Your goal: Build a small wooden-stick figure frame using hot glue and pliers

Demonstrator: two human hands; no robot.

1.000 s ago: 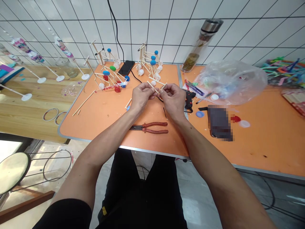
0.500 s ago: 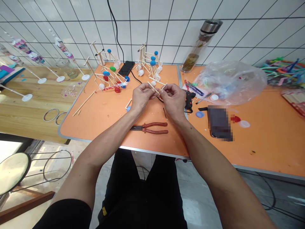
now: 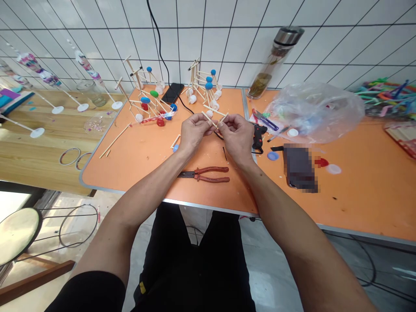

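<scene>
Sticks (image 3: 208, 118) meet in a V between our fingertips, above the orange table (image 3: 136, 175). Our left hand (image 3: 196, 131) pinches one stick between thumb and finger; our right hand (image 3: 236, 134) pinches the other, slanted the opposite way. To do this well, we should squeeze lightly, press the lower ends together and brace our hands so the angle doesn't twist. Our thumbs hide part of the joint, so we cannot tell how snugly it fits. Pliers (image 3: 212, 169) lie nearer us; the glue gun (image 3: 259, 136) rests just beside our right hand.
</scene>
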